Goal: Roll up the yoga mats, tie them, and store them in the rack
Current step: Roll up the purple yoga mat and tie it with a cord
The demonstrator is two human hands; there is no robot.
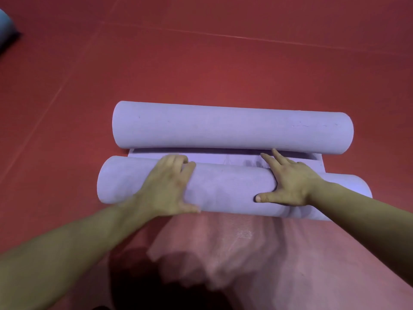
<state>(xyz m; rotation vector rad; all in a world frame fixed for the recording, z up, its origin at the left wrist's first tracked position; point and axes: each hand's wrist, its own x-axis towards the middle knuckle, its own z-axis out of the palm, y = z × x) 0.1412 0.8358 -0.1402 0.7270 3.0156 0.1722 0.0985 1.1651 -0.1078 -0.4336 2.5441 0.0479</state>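
Two lilac rolls of yoga mat lie side by side on the red floor. The far roll (232, 128) sits untouched. A flat strip of mat (223, 156) shows between the two rolls. My left hand (169, 186) grips the near roll (223, 189) left of its middle, fingers curled over the top and thumb on the near side. My right hand (288, 182) presses on the same roll further right, with fingers spread and straight. Its fingertips reach the flat strip. No strap or rack is in view.
The red floor (201, 63) with thin seams stretches all around the mat. A blue-grey object (6, 30) lies at the far left edge. Blurred pinkish fabric (245, 253) fills the bottom middle, close under me.
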